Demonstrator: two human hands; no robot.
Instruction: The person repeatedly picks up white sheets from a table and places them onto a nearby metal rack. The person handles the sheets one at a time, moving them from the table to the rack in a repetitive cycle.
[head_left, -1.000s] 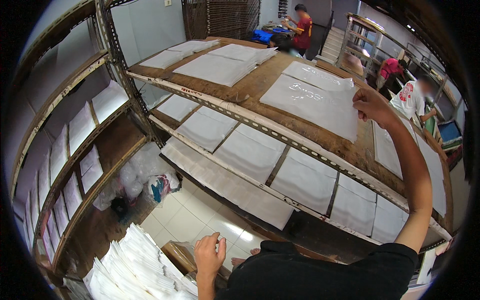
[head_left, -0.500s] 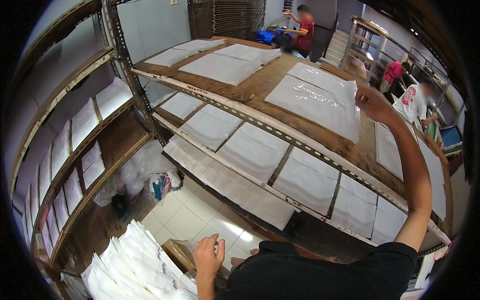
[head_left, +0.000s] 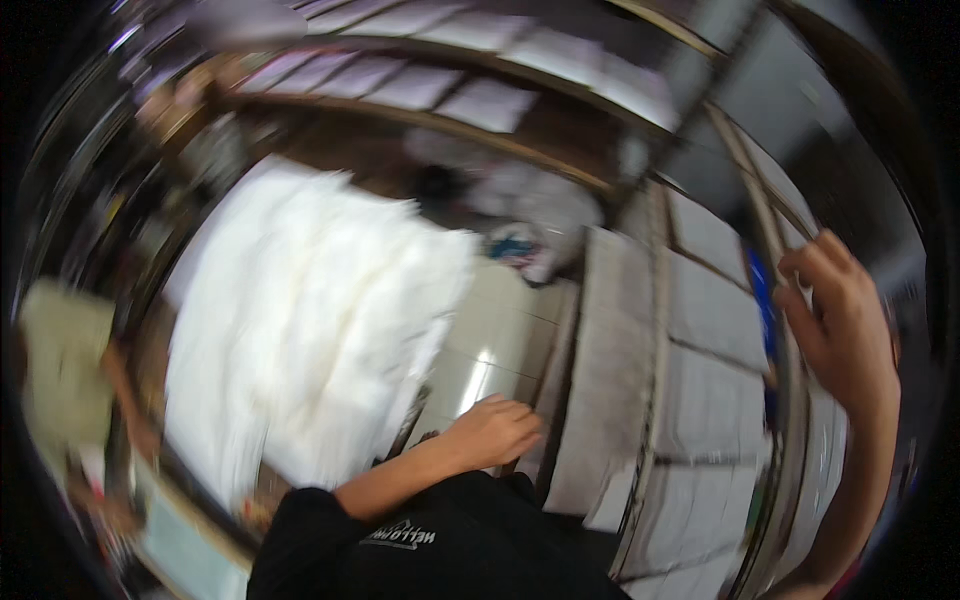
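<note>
My left hand [head_left: 495, 432] hangs in front of my black shirt, its fingers curled in with nothing visible in them. Beyond and to its left lies a big, ruffled pile of thin white sheets [head_left: 310, 310]; whether they are cloth or paper I cannot tell. On the right, my right hand [head_left: 838, 325] is raised beside the metal rack [head_left: 795, 400]. Its thumb stands apart from the bent fingers, and the hand looks empty. White sheets [head_left: 710, 400] lie in rows on a lower tier of that rack. Motion blurs much of the view.
At the far side, a shelf [head_left: 480, 140] carries more flat white sheets. Clear plastic bags [head_left: 535, 205] are bunched near its foot. Glossy floor tiles [head_left: 485, 340] show between pile and rack. A person in a pale yellow-green shirt [head_left: 65, 360] is at the left.
My view has swung left, bringing the white pile to the centre-left. My right hand has come off the sheets on the upper tier. My left fingers have curled in.
</note>
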